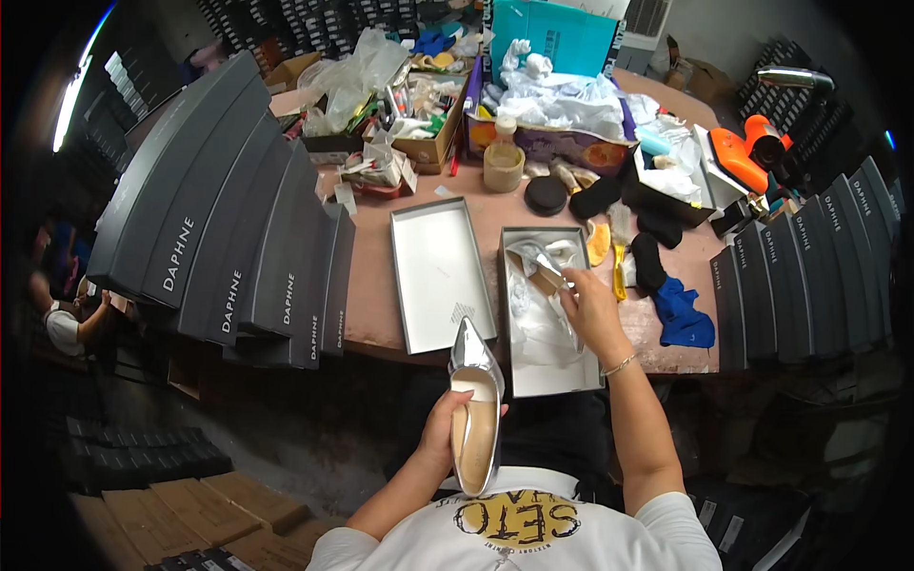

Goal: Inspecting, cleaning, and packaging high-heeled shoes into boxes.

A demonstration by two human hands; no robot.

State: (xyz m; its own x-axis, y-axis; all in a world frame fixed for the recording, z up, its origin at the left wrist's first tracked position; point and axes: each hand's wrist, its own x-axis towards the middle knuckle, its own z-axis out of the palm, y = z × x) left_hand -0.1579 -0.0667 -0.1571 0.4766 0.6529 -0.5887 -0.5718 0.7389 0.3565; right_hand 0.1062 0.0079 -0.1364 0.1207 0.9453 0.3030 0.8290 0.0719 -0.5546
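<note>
A silver pointed shoe (474, 358) with a beige lining is upright in front of my body, toe away from me. My left hand (441, 426) is closed around its side. Ahead and to the right, my right hand (595, 309) reaches over an open shoe box (550, 383), its fingers pinching the near end of a second silver shoe (535, 254). White tissue paper (528, 319) lies crumpled in that box, under and beside the second shoe. Left of the box rests a white-lined box lid (433, 257), inner side up.
Tall stacks of dark shoe boxes stand at left (257, 238) and right (776, 285). Right of the open box are a yellow-handled brush (619, 271), a blue cloth (684, 314) and black pads. Behind stand a jar (504, 167) and a carton of white crumpled paper (562, 100).
</note>
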